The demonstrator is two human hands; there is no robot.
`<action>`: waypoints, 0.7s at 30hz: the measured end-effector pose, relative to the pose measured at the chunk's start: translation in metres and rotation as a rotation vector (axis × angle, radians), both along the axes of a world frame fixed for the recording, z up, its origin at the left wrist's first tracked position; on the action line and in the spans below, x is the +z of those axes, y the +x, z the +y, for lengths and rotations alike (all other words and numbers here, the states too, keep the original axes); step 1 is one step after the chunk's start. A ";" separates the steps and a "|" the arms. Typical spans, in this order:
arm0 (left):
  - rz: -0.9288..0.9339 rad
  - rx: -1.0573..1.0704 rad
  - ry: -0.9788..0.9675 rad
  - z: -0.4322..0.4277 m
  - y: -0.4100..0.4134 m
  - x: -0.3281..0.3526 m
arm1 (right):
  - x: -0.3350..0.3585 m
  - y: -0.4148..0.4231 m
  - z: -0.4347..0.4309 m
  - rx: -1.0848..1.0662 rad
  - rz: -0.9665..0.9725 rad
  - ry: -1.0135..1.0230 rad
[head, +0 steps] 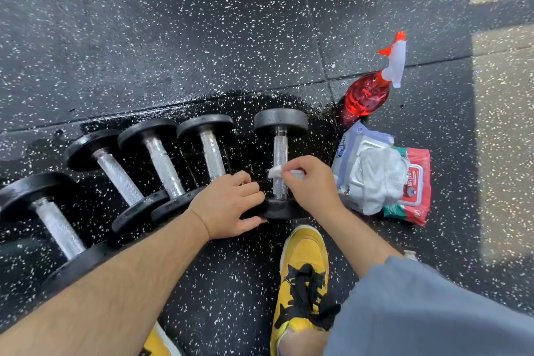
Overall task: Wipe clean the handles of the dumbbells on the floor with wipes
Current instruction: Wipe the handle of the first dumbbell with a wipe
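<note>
One head cam, wide-angle, aimed steeply down and slightly forward at the floor (202,23), close range. Row of dumbbells (161,165) mid-frame, wearer's shoe (303,277) near bottom edge.

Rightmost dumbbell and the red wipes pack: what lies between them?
In the head view, a pale blue wipes pack lies between them, with crumpled white wipes heaped on top.

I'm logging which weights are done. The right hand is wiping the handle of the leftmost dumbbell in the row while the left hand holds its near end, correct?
Not the leftmost: the right hand pinches the wipe against the handle of the rightmost dumbbell, beside the wipe packs. The left hand does hold its near end. The head view shows it.
</note>
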State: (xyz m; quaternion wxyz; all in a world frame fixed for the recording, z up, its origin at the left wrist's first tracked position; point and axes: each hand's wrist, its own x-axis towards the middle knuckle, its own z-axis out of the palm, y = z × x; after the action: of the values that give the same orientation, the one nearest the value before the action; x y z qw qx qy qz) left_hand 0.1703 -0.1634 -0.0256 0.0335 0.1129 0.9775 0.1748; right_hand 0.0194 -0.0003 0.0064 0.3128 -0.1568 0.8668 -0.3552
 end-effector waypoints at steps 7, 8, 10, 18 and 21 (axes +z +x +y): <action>0.015 -0.005 0.002 0.001 -0.001 0.003 | -0.001 -0.010 -0.004 -0.103 -0.065 0.069; 0.018 -0.008 0.000 0.001 -0.001 0.003 | -0.002 -0.005 0.002 -0.079 -0.089 0.091; 0.021 -0.009 -0.004 0.000 -0.001 0.003 | -0.002 -0.002 0.013 -0.032 -0.162 0.116; 0.021 -0.005 0.001 0.001 0.000 0.004 | -0.006 -0.005 0.011 -0.079 -0.220 0.099; 0.025 -0.003 -0.002 0.000 -0.002 0.005 | -0.003 -0.011 0.012 -0.056 -0.199 0.111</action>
State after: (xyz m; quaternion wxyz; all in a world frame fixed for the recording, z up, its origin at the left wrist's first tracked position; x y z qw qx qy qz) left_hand 0.1685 -0.1630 -0.0208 0.0217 0.1165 0.9778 0.1726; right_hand 0.0088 0.0115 0.0030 0.3954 -0.0791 0.8540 -0.3288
